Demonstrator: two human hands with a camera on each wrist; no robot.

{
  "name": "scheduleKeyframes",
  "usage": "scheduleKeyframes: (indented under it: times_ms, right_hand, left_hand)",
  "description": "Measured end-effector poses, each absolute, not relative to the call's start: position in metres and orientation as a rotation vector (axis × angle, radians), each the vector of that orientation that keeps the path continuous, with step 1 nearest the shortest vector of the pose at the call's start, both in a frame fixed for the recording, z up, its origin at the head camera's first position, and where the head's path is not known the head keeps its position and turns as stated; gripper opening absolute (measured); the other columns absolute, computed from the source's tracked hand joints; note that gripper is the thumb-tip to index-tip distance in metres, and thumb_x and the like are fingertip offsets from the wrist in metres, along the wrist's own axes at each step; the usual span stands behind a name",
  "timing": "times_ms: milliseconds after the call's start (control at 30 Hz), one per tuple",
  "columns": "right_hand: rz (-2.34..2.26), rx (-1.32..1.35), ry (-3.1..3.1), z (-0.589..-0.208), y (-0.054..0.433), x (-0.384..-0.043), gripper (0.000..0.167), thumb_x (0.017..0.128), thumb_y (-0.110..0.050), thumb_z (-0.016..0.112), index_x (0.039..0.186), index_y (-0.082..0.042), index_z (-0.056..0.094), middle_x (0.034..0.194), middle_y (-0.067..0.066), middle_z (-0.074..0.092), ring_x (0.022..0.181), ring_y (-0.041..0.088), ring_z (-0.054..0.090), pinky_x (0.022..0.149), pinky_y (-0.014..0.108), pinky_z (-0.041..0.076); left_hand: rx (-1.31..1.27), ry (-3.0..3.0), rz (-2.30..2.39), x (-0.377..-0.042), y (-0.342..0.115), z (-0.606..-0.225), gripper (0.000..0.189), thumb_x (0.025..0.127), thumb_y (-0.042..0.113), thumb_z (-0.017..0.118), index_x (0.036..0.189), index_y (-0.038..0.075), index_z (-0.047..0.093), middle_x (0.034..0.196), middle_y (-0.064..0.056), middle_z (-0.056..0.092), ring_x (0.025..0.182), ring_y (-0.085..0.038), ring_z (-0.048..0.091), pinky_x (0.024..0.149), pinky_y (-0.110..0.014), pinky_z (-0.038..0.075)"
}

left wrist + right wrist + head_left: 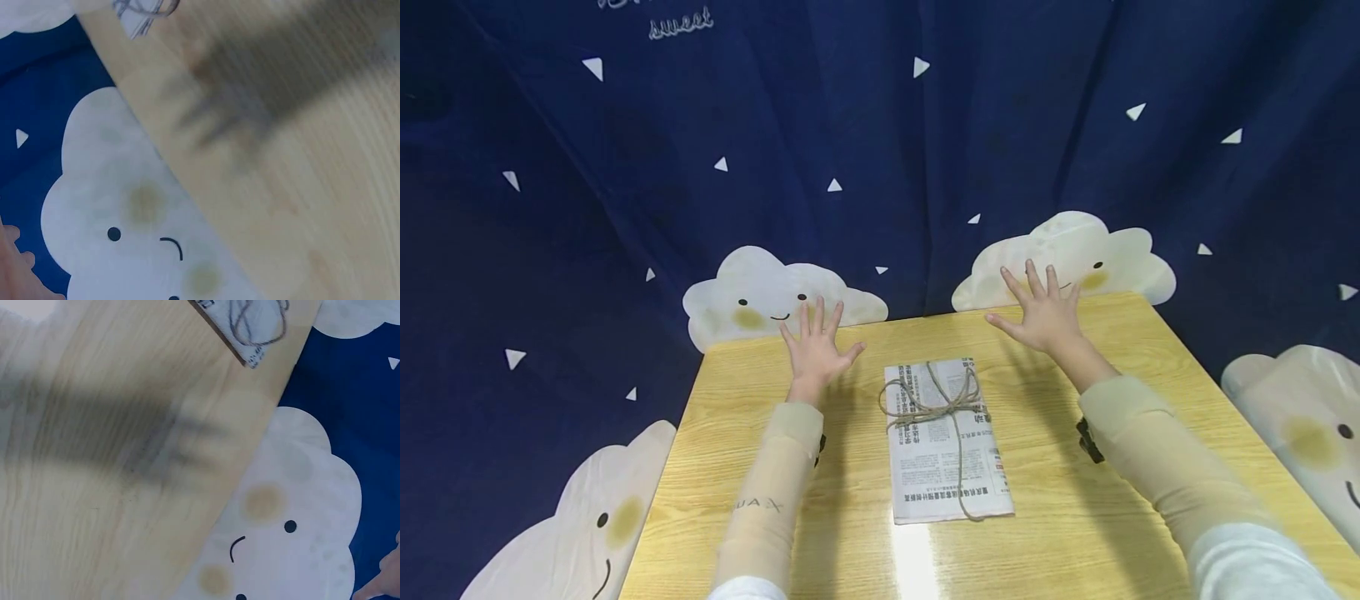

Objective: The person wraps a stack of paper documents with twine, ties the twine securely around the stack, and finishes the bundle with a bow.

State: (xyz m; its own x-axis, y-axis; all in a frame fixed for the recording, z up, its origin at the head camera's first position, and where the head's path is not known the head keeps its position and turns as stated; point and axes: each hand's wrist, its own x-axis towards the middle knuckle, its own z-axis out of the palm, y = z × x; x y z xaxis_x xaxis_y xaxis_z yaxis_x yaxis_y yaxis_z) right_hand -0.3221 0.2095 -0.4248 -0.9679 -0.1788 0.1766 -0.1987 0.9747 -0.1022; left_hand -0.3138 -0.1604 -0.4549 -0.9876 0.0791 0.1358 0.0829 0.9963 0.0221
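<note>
A flat parcel wrapped in newspaper [925, 475] lies on the wooden table, tied crosswise with brown twine [951, 407] in a bow. To its upper left, my left hand [816, 354] is held above the table with fingers spread, holding nothing. On the other side my right hand [1047, 318] is likewise raised, fingers splayed and touching nothing. Both hands cast shadows on the wood. Only a corner of the parcel [259, 325] shows in the right wrist view, and a bit of the parcel [137, 19] in the left wrist view.
The light wooden table [737, 383] reaches back to a dark blue curtain [850, 125] printed with white triangles and smiling clouds. A bright reflection lies on the wood just in front of the parcel. Dark wrist straps show under both sleeves.
</note>
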Motion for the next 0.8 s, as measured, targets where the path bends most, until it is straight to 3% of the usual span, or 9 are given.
scheduleKeyframes:
  times_ms: [133,600,800]
  right_hand:
    - [0.234,0.284,-2.961,-0.428,0.2095,-0.3205,0.084,0.08,-0.073,0.035,0.147,-0.03,0.007,0.152,0.018,0.001,0.134,0.046,-0.005,0.095,0.071,-0.014]
    - [0.258,0.267,-2.972,-0.4264,0.2107,-0.3217,0.085,0.079,-0.075,0.034,0.147,-0.031,0.008,0.152,0.016,-0.001,0.135,0.044,-0.007,0.096,0.072,-0.009]
    - [0.268,0.269,-2.974,-0.428,0.212,-0.3224,0.085,0.079,-0.075,0.034,0.147,-0.031,0.008,0.152,0.015,-0.003,0.135,0.044,-0.007,0.095,0.072,-0.009]
  left_hand:
    - [-0.115,-3.021,-0.075,-0.3115,-0.1583,-0.4588,0.083,0.079,0.076,0.03,0.146,0.035,0.001,0.153,0.0,-0.009,0.138,-0.026,-0.014,0.102,-0.066,-0.006]
    - [-0.118,-3.014,-0.146,-0.3121,-0.1568,-0.4502,0.081,0.082,0.069,0.039,0.146,0.035,0.004,0.154,0.0,-0.006,0.139,-0.027,-0.008,0.103,-0.065,-0.005]
    - [-0.114,-3.024,-0.124,-0.3113,-0.157,-0.4495,0.081,0.081,0.072,0.035,0.147,0.034,0.004,0.154,-0.001,-0.006,0.139,-0.027,-0.008,0.103,-0.065,-0.004]
